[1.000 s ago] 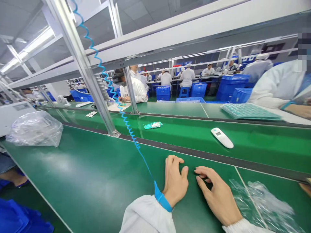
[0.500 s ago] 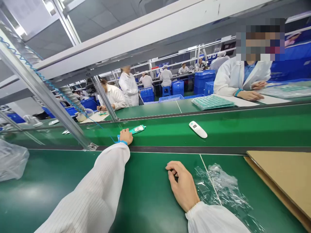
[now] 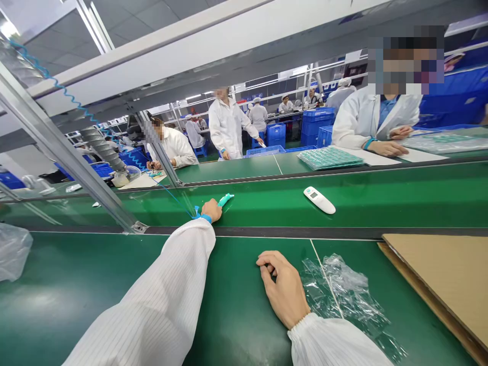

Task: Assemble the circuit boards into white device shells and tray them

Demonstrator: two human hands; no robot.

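Observation:
Stretched far forward over the green belt, my left hand (image 3: 212,210) is closed round the near end of a slim teal device housing (image 3: 225,200). The housing is now turned on edge, its far tip pointing up and right. A blue wrist strap with a cord circles that wrist. On the near green tabletop rests my right hand (image 3: 284,284), loosely curled, with a gap between thumb and fingers and nothing in it. Crumpled clear plastic film (image 3: 346,284) lies just right of it. Farther along the belt is a white handheld thermometer-like device (image 3: 319,200) with a small display.
Flat cardboard (image 3: 438,274) lies at the right. A clear plastic bag (image 3: 14,251) is at the left edge. A metal post (image 3: 72,152) slants up on the left, under an overhead beam. Across the belt sits a co-worker (image 3: 354,119) beside teal trays (image 3: 330,158).
My left hand has shifted slightly right with the teal housing and rolled it, so its board side no longer shows. The white device sits farther right in view. My right hand has barely moved.

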